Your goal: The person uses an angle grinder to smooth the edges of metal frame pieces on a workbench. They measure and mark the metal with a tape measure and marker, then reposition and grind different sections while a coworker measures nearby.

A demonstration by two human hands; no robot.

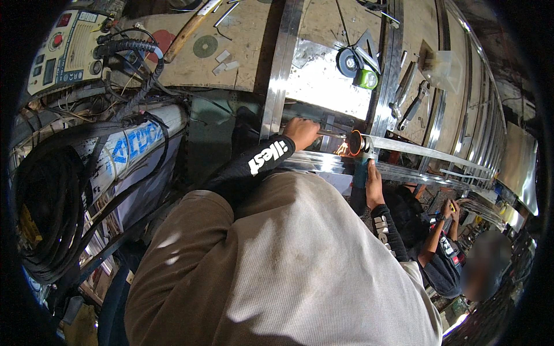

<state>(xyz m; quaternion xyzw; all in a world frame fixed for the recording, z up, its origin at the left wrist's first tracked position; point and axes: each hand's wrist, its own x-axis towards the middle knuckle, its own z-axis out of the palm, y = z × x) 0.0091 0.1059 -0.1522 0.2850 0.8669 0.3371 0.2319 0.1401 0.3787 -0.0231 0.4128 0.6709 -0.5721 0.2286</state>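
Sparks fly as we apparently grind a bar near metal rails | our left hand wraps the bar | our right hand grips the grinder at its far end | next move, we judge, calls for steady, light pressure

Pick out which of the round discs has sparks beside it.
The disc on the power tool in the right hand, its rim lit orange; the red disc and the grey-green one lie flat on the board, away from any sparks.
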